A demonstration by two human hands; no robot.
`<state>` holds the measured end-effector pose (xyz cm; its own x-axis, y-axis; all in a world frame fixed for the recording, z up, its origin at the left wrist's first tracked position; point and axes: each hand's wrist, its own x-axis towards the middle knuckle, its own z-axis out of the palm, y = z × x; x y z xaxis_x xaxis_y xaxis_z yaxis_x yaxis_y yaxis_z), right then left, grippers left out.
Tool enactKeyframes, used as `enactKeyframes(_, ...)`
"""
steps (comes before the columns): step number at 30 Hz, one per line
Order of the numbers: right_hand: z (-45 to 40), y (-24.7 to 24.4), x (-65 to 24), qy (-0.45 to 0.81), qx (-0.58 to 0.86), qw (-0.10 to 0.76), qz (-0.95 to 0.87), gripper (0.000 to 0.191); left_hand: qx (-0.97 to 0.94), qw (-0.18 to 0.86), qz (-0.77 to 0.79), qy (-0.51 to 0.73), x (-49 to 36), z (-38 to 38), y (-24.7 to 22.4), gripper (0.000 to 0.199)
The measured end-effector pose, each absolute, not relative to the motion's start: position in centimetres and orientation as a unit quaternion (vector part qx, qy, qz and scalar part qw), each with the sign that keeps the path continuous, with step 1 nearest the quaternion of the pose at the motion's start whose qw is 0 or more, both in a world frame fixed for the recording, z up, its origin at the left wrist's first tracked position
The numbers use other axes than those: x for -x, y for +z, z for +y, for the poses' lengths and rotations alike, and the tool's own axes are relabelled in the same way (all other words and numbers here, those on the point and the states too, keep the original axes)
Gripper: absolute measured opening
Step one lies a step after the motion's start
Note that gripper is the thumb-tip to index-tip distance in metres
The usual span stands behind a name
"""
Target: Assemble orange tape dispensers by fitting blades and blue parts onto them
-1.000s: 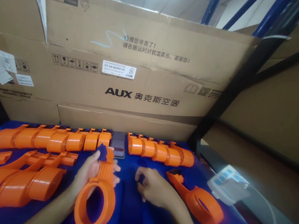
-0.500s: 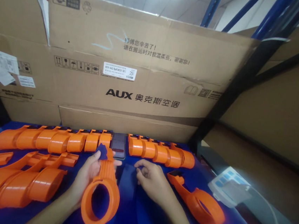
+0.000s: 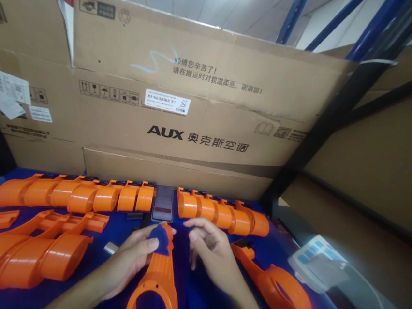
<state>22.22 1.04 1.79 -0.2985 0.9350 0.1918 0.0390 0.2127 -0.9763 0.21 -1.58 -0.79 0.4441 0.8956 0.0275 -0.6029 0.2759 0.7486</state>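
My left hand [image 3: 134,257] grips an orange ring-ended part [image 3: 160,271] by its upper end, the thumb pressing a dark blue piece [image 3: 160,240] against it. The ring points down toward me and is cut off by the lower edge of the view. Just to the right, my right hand [image 3: 209,252] hovers with its fingers curved and apart, nothing visible between them. Beyond it, a similar orange part [image 3: 283,295] lies on the blue cloth [image 3: 206,300].
Orange parts [image 3: 81,196] stand in a back row, continuing right of a phone [image 3: 164,204]. More orange parts [image 3: 21,258] lie front left. At the right is a white and blue box [image 3: 317,262] with a cable. A large cardboard sheet [image 3: 199,149] stands behind.
My left hand and the orange part have moved right and slightly down, uncovering a small silvery object on the left. My right hand's fingers have spread apart, and it has shifted slightly right.
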Motion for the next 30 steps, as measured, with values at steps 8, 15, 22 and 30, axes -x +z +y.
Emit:
enactKeyframes(8, -0.4, 1.2, -21.1, 0.492, 0.391, 0.422, -0.654, 0.040, -0.303, 0.796, 0.171, 0.495, 0.1, -1.2, -0.2, 0.041)
enactKeyframes(15, 0.2, 1.3, -20.8, 0.482, 0.364, 0.476, -0.639, 0.028, -0.326, 0.744, 0.194, 0.550, -0.3, -1.3, 0.1, 0.036)
enactKeyframes(22, 0.5, 1.4, -21.7, 0.370, 0.363, 0.515, -0.683, 0.031, -0.363, 0.654, 0.245, 0.617, -0.2, -0.8, -0.6, 0.039)
enactKeyframes(30, 0.2, 2.0, -21.2, 0.322, 0.339, 0.521, -0.714, 0.033, -0.402, 0.605, 0.286, 0.625, -0.1, -0.9, 0.0, 0.044)
